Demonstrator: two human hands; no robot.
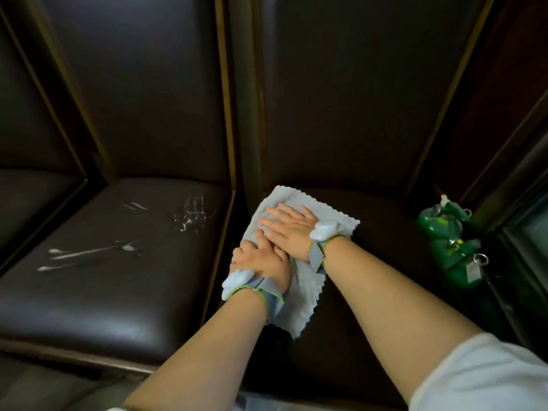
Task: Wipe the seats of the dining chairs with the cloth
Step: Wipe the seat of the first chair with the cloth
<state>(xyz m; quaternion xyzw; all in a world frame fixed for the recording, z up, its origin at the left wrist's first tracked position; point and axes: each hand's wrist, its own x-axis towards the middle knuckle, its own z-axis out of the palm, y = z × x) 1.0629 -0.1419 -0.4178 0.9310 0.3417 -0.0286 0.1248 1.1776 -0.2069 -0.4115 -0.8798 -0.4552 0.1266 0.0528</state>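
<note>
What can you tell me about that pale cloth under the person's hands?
The cloth is pale grey-blue, soft and fluffy like microfibre, with wavy edges. It lies spread flat and skewed on the dark leather-look seat of the right-hand chair, near its left edge. Both hands press on it: the left hand nearer, the right hand flat further back, fingers overlapping.

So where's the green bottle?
In the head view, the green bottle is on the far right, beside the chair seat where both hands press the cloth.
</note>
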